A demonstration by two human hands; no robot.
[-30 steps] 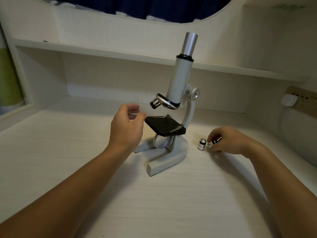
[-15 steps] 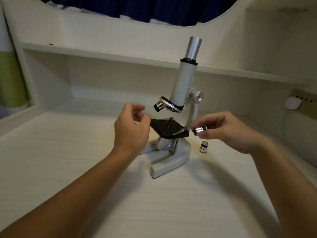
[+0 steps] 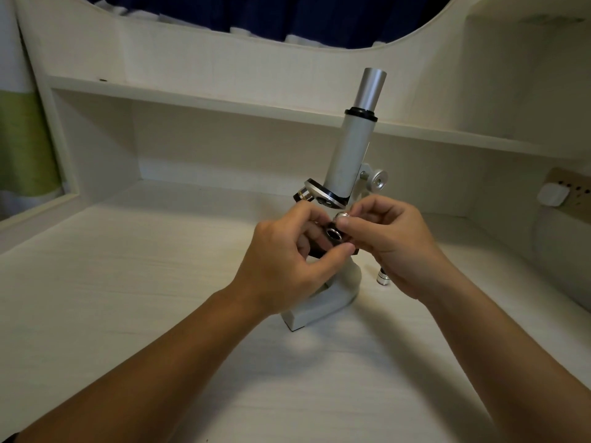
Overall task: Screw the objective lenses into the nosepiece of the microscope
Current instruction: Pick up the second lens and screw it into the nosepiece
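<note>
The white microscope (image 3: 350,151) stands mid-desk. Its nosepiece (image 3: 324,196) carries one fitted objective (image 3: 303,195) on the left side. My left hand (image 3: 287,251) and my right hand (image 3: 393,238) meet in front of the black stage, just below the nosepiece. Between their fingertips is a small objective lens (image 3: 334,233), its round silver-rimmed end facing me; my right thumb rests on its silver top and my left thumb is under it. Another silver objective (image 3: 382,278) stands on the desk to the right of the base, partly hidden by my right hand.
The microscope's silver focus knob (image 3: 378,180) juts out right of the tube. A shelf (image 3: 224,100) runs across the back above the desk (image 3: 128,282). On the right wall is a socket strip (image 3: 575,190) with a white plug (image 3: 553,195).
My right hand carried the lens left and toward the stage. My left hand moved right to meet it, and both hands now pinch the lens together.
</note>
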